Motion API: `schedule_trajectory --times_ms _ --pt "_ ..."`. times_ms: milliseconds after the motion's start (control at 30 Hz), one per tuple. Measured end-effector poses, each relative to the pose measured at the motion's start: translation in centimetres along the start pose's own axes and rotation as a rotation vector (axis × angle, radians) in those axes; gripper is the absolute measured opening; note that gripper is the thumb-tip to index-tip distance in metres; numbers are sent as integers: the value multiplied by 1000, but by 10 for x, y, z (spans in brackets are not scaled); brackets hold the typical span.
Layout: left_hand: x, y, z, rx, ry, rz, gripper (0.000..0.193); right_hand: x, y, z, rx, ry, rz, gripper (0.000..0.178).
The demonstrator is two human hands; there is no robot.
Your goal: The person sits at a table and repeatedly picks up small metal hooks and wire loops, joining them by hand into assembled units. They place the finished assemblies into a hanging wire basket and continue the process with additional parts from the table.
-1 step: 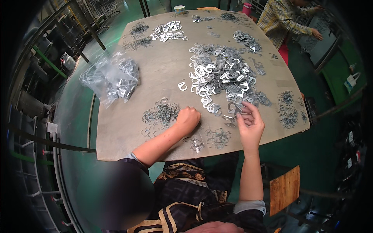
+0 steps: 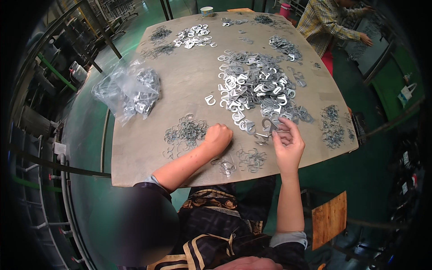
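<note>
My left hand (image 2: pixel 219 137) is closed in a fist at the table's near side, beside a pile of thin wire clips (image 2: pixel 188 130). What it holds, if anything, is hidden. My right hand (image 2: pixel 288 143) pinches a flat grey metal hook (image 2: pixel 269 124) between thumb and fingers; one or two shiny pieces (image 2: pixel 262 137) hang close by its fingertips. Just beyond it spreads a large heap of flat metal hooks (image 2: pixel 256 85), with one loose hook (image 2: pixel 210 100) to the left. Nearer me lie a smaller group of wire clips (image 2: pixel 252 159) and a small clear plastic bag (image 2: pixel 227 167).
A clear bag of metal parts (image 2: pixel 130 92) rests at the table's left edge. More wire clips (image 2: pixel 332 128) lie at the right. Smaller hook piles (image 2: pixel 195 37) and a paper cup (image 2: pixel 207 11) are farther back. A person in a checked shirt (image 2: pixel 321 27) stands beyond the far right edge.
My right hand and the hook have shifted slightly left. My left hand stays in place.
</note>
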State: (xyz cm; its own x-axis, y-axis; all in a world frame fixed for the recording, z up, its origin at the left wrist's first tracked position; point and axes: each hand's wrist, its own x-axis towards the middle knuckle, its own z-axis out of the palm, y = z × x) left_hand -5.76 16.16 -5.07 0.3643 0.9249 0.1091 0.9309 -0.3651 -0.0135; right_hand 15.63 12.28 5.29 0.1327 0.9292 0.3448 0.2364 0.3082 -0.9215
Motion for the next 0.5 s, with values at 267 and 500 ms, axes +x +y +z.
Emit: schedule_trajectory --times_ms 267,500 --pt "-3 3 -93 -965 192 -160 4 -3 -1 11 -14 -37 -51 39" --pt "-9 31 -103 -1207 452 137 11 -15 -12 22 -79 -100 -140 37"
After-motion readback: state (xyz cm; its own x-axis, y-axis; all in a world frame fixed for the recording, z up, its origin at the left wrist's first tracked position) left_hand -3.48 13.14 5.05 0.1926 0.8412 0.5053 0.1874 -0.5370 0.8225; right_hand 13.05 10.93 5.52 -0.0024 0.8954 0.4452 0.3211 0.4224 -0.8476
